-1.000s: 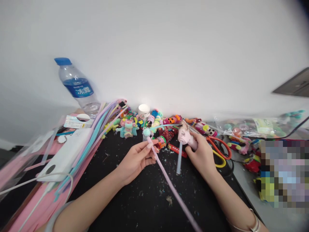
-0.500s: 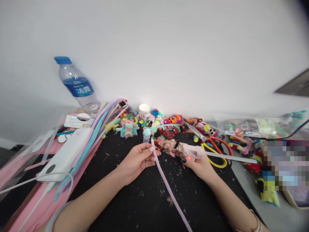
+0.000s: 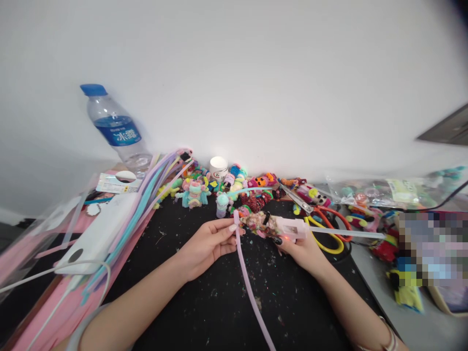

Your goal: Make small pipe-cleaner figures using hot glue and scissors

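Observation:
Between the thumb and fingers of my left hand [image 3: 212, 243] is pinched a long lilac pipe cleaner [image 3: 247, 280], whose far end stands up and whose length hangs toward me. My right hand [image 3: 303, 251] is wrapped round a pale pink glue gun [image 3: 294, 228], its front coated with fuzz and glue. A translucent glue stick [image 3: 347, 233] sticks out of the gun's back. The nozzle points left, close to the pipe cleaner's upper end; whether they touch I cannot tell. Just beyond my left fingers stands a small pale blue and lilac fuzzy figure [image 3: 222, 204].
Several fuzzy figures line the wall, with a white roll [image 3: 218, 168] among them. Scissors [image 3: 321, 219] with red and yellow handles lie behind my right hand. A pipe cleaner bundle [image 3: 141, 209], a white power strip-like box [image 3: 95, 239] and a bottle [image 3: 117, 126] are at left.
The pipe cleaner's upper end has shifted slightly right toward the nozzle, and its hanging length has swung left. The glue gun has moved slightly left.

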`<action>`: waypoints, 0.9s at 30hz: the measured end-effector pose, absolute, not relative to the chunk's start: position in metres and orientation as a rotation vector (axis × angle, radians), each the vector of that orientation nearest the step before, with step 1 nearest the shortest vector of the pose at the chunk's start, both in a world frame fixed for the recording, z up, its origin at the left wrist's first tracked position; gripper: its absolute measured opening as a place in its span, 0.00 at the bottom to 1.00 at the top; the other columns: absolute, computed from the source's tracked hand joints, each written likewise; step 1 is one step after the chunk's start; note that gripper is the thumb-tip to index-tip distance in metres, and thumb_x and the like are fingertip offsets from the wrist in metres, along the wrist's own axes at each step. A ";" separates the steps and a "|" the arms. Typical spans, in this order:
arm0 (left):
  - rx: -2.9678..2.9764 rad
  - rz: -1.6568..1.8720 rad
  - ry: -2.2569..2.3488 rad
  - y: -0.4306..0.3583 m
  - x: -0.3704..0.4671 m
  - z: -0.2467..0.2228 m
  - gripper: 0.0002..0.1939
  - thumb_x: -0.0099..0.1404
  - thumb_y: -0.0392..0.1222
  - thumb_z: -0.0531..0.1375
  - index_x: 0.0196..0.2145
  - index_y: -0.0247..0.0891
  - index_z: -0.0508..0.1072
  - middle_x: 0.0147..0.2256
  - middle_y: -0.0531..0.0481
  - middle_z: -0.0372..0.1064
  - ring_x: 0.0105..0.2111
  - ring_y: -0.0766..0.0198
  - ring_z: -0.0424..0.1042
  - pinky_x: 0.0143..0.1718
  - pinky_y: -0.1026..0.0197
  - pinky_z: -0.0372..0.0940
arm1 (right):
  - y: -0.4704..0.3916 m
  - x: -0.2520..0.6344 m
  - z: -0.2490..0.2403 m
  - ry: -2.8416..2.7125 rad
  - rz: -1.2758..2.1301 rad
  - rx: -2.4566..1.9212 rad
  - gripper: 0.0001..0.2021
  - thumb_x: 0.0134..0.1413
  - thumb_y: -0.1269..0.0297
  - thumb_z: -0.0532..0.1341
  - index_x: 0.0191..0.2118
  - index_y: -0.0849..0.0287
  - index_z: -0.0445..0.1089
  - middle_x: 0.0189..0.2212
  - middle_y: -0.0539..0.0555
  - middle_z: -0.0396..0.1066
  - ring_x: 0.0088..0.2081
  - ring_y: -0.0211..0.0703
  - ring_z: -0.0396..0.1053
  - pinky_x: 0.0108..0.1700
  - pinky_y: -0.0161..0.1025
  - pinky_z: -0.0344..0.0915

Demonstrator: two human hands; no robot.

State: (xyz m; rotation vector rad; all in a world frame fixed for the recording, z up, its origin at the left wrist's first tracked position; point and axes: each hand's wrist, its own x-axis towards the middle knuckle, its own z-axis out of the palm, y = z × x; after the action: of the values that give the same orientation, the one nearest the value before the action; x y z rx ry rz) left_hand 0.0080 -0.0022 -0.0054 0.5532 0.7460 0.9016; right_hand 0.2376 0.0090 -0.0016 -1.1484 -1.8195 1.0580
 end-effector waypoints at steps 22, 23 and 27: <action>0.502 0.930 0.747 -0.001 0.008 -0.005 0.06 0.57 0.34 0.63 0.34 0.32 0.71 0.29 0.50 0.70 0.22 0.75 0.66 0.27 0.72 0.67 | 0.009 0.235 0.004 -1.931 0.910 -1.175 0.08 0.48 0.61 0.60 0.29 0.62 0.71 0.20 0.50 0.66 0.21 0.38 0.60 0.23 0.34 0.60; 0.496 0.930 0.746 -0.001 0.008 -0.005 0.07 0.58 0.34 0.63 0.35 0.32 0.71 0.29 0.50 0.70 0.22 0.75 0.66 0.27 0.72 0.67 | 0.009 0.236 0.004 -1.932 0.911 -1.173 0.08 0.48 0.61 0.60 0.29 0.61 0.71 0.20 0.50 0.67 0.22 0.38 0.61 0.24 0.34 0.60; 0.484 0.944 0.738 -0.001 0.007 -0.005 0.07 0.58 0.33 0.62 0.36 0.32 0.71 0.29 0.50 0.70 0.22 0.75 0.66 0.27 0.71 0.67 | 0.009 0.236 0.004 -1.932 0.897 -1.168 0.07 0.48 0.62 0.60 0.29 0.61 0.70 0.21 0.50 0.67 0.22 0.38 0.61 0.25 0.34 0.60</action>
State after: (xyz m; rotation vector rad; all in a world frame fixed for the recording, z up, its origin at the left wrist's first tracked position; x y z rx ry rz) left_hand 0.0074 -0.0011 -0.0053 0.4844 0.7382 0.9436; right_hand 0.2360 0.0092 0.0036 -1.1676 -1.9323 0.8967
